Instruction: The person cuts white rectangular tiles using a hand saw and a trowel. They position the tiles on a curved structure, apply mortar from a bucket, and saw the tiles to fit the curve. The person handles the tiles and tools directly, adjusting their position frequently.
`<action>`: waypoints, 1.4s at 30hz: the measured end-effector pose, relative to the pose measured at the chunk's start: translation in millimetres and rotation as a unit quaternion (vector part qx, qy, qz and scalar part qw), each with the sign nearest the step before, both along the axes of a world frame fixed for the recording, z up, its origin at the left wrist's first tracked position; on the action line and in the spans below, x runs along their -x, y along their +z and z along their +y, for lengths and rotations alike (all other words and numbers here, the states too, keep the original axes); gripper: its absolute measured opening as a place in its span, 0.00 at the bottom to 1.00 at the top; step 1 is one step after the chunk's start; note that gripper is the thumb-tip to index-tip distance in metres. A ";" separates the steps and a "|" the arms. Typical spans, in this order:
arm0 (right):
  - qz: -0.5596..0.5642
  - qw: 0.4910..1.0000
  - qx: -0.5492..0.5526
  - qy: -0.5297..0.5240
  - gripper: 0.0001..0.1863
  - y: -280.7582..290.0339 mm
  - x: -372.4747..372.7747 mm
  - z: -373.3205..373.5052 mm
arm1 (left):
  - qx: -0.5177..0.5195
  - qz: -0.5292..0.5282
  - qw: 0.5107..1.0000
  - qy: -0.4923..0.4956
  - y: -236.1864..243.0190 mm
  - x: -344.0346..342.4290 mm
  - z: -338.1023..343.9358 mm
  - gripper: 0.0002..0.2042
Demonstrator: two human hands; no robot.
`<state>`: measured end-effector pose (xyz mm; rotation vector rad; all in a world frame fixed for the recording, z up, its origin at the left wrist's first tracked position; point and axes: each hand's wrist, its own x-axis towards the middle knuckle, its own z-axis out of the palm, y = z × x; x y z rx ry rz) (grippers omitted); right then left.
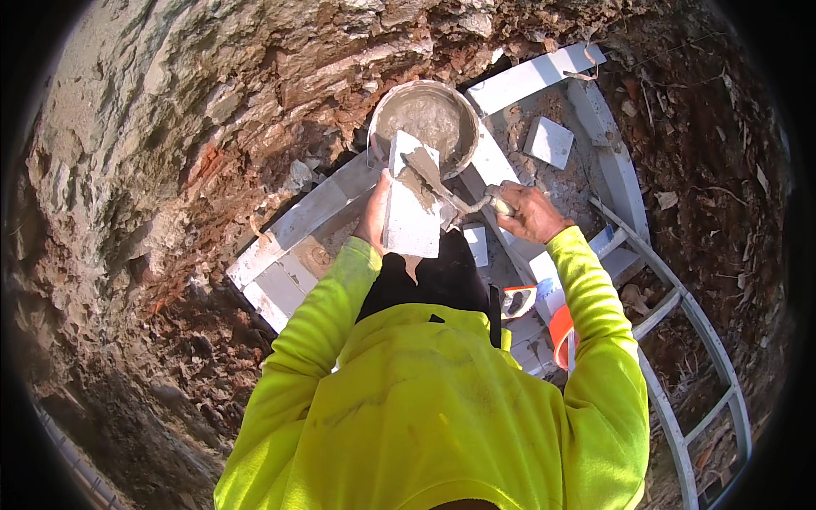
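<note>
My left hand [374, 212] grips a white brick [411, 231] by its left side, holding it up in front of me. In my right hand [529, 212] is the handle of a trowel [429, 169], my fingers wrapped round it. The trowel's blade lies against the upper face of the brick, where grey mortar [415, 186] is smeared. Just beyond the brick stands a round bucket [375, 127] with wet mortar in it. Part of the bucket's near side is hidden behind the brick.
Low walls of white blocks [293, 225] run to both sides of the bucket. A loose block [549, 142] lies at the right. A metal ladder [663, 312] leans at the right, near an orange object [561, 337] and a handsaw [518, 301]. Rough rock [170, 170] rises around.
</note>
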<state>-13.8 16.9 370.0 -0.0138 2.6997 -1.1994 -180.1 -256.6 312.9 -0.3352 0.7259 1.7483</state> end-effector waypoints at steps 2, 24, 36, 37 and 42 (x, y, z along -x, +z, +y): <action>0.047 0.998 0.041 0.024 0.22 -1.7 -4.8 -8.5 | 0.025 0.030 0.999 0.022 18.3 6.2 12.2 0.33; -0.072 0.989 0.105 -0.072 0.18 9.6 13.0 -5.7 | 0.016 0.013 0.998 -0.051 38.4 0.2 -1.1 0.33; -0.056 0.998 0.013 0.015 0.21 11.7 -27.6 -33.6 | 0.113 0.047 0.986 0.110 21.6 11.0 21.4 0.33; -0.065 0.997 0.005 0.033 0.23 16.0 -35.6 -38.8 | 0.086 0.044 0.990 0.105 14.4 12.4 17.3 0.33; -0.067 0.992 0.083 -0.070 0.25 24.0 -50.3 -28.0 | 0.075 0.033 0.991 0.110 1.4 11.2 14.3 0.34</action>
